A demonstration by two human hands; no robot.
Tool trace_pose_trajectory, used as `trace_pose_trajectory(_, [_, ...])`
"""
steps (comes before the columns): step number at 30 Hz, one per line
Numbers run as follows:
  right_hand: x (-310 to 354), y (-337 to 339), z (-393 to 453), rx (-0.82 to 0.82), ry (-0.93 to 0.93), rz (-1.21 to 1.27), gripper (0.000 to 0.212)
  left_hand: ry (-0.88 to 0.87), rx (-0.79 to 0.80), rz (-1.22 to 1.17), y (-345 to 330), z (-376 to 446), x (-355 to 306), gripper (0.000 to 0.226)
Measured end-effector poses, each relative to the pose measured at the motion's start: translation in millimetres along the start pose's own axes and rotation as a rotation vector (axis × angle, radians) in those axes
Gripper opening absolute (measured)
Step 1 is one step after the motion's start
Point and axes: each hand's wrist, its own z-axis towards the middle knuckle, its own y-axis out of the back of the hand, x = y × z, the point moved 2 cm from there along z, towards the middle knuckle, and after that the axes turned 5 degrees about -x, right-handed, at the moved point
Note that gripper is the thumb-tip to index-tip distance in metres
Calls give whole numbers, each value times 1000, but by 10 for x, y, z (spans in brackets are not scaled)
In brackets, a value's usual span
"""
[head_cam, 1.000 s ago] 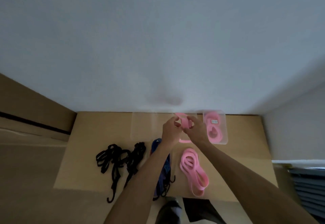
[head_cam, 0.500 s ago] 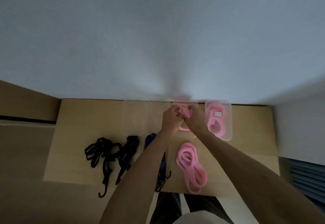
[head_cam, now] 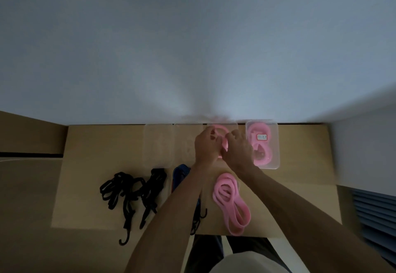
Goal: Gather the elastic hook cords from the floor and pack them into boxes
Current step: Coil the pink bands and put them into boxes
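Observation:
My left hand (head_cam: 206, 146) and my right hand (head_cam: 237, 150) both grip a coiled pink cord (head_cam: 219, 128) inside a clear plastic box (head_cam: 232, 126) by the wall. To its right, a closed clear box (head_cam: 276, 144) holds another pink cord (head_cam: 260, 144) with a small label. A loose pink cord (head_cam: 230, 202) lies on the cardboard just below my right wrist. A blue cord (head_cam: 180, 174) is partly hidden under my left forearm. Two black hook cords (head_cam: 120, 191) (head_cam: 153, 189) lie further left.
Two empty clear boxes (head_cam: 158, 144) (head_cam: 187, 144) stand against the white wall, left of my hands. All of it sits on a flat cardboard sheet (head_cam: 92, 155). A blue slatted object (head_cam: 377, 215) is at the right edge. My legs show at the bottom.
The view has tilted so the boxes sit lower against the wall. Both hands have moved the pink cord down into the clear box and still grip it.

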Motion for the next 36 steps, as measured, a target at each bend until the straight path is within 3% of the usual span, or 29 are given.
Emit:
trace_pose_trajectory(4, [-31, -109, 9, 117, 67, -65, 29, -92, 22, 293, 7, 42, 69, 24])
trace_pose_trajectory(11, [-121, -203, 28, 245, 173, -234, 27, -337, 78, 405, 65, -18, 236, 22])
trace_pose_trajectory(18, [-128, -250, -44, 331, 226, -304, 32, -412, 134, 414, 82, -102, 348, 17])
trace_pose_trajectory(24, [-104, -130, -73, 186, 171, -67, 33, -324, 14, 298, 171, -191, 292, 9])
trace_pose_trajectory(29, [-49, 35, -302, 94, -21, 220, 25, -106, -94, 186, 224, -519, 312, 10])
trace_pose_trajectory(36, [-130, 84, -718, 294, -30, 166, 15, 7, 112, 273, 215, -986, 518, 19])
